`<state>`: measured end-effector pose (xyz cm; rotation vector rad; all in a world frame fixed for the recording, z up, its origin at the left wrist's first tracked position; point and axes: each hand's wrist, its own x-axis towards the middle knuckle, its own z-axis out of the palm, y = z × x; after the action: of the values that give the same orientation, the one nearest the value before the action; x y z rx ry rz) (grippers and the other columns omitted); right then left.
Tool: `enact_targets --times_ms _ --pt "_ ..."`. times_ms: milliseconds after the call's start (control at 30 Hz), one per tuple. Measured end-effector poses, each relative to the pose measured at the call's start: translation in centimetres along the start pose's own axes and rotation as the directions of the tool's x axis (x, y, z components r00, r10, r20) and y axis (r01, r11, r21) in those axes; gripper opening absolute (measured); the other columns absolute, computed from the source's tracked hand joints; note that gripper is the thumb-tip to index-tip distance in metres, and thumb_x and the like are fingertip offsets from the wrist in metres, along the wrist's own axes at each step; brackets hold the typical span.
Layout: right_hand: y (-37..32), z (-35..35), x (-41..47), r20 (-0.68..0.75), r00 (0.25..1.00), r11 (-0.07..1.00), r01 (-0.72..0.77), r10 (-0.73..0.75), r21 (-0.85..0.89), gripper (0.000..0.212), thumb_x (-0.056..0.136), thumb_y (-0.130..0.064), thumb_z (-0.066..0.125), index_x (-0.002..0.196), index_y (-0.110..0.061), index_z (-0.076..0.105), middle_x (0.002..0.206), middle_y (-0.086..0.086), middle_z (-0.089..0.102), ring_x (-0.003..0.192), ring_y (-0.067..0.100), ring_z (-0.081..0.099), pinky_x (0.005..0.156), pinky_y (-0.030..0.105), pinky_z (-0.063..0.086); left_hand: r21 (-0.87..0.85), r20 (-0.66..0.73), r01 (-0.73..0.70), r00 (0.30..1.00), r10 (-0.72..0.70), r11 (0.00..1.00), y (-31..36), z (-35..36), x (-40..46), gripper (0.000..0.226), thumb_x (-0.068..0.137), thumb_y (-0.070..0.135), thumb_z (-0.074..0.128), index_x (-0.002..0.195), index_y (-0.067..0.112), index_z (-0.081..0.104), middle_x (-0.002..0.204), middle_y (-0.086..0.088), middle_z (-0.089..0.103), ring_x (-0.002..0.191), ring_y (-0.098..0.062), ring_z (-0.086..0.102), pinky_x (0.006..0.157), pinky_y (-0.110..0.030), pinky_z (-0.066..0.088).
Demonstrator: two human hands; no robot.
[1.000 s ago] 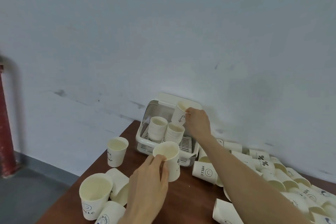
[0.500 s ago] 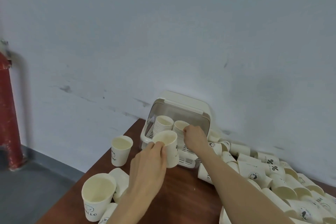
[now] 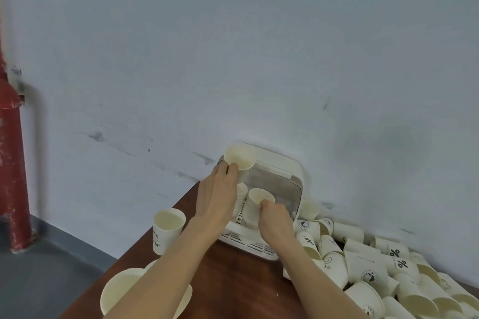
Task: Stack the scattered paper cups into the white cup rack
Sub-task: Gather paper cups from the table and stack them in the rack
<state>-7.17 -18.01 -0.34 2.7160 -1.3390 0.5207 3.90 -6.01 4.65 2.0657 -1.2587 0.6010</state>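
- Our left hand (image 3: 217,197) covers the left part of the white cup rack (image 3: 282,179), so the stack of cups (image 3: 242,193) behind the fingers shows only as a thin strip; how many cups are in it we cannot tell.
- The fingers of the left hand grip a paper cup (image 3: 239,159) by its rim and wall, above the rack's left side, mouth turned toward us.
- The fingers of the right hand (image 3: 276,221) pinch the near rim of a second cup (image 3: 259,201), which stands inside the rack, just right of the left fingers.
- Right of the right fingers, a heap of loose cups (image 3: 375,267) lies on the bench (image 3: 233,280); the picture edge cuts it.
- Left of the left wrist one cup (image 3: 167,230) stands upright; below the forearm a large cup (image 3: 121,290) is partly hidden.
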Motion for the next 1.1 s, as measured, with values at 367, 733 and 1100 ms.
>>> enact_targets --times_ms 367,733,1100 --pt "0.4 0.0 0.1 0.002 0.999 0.999 0.050 -0.050 -0.004 0.017 0.091 -0.003 0.040 0.095 -0.008 0.056 0.096 0.015 0.065 0.093 0.035 0.058 0.067 0.037 0.040 0.109 0.198 -0.059 0.980 0.036 0.992 -0.7 3.7 0.3 0.036 0.088 0.000 0.050 0.122 0.013 0.050 0.117 -0.005 0.054 0.108 -0.023 0.050 0.060 -0.029 0.037" --pt "0.4 0.1 -0.2 -0.024 0.999 0.999 0.045 -0.046 -0.008 0.014 0.094 -0.008 0.043 0.099 -0.012 0.056 0.100 0.013 0.065 0.098 0.035 0.058 0.077 0.039 0.044 0.194 0.340 -0.031 0.940 -0.038 0.980 -0.2 4.6 -0.5 0.040 0.092 -0.001 0.044 0.130 0.012 0.045 0.130 -0.006 0.048 0.129 -0.025 0.040 0.082 -0.031 0.046" --pt "0.5 -1.5 -1.4 0.068 0.997 0.999 0.038 -0.037 -0.011 0.040 0.090 -0.008 0.038 0.130 -0.014 0.042 0.109 0.017 0.062 0.105 0.037 0.052 0.082 0.041 0.042 0.117 0.349 0.015 0.935 -0.056 0.993 0.5 3.3 -2.5 0.066 0.093 0.010 0.042 0.151 0.008 0.010 0.142 -0.011 0.040 0.131 -0.025 0.039 0.092 -0.033 0.045"
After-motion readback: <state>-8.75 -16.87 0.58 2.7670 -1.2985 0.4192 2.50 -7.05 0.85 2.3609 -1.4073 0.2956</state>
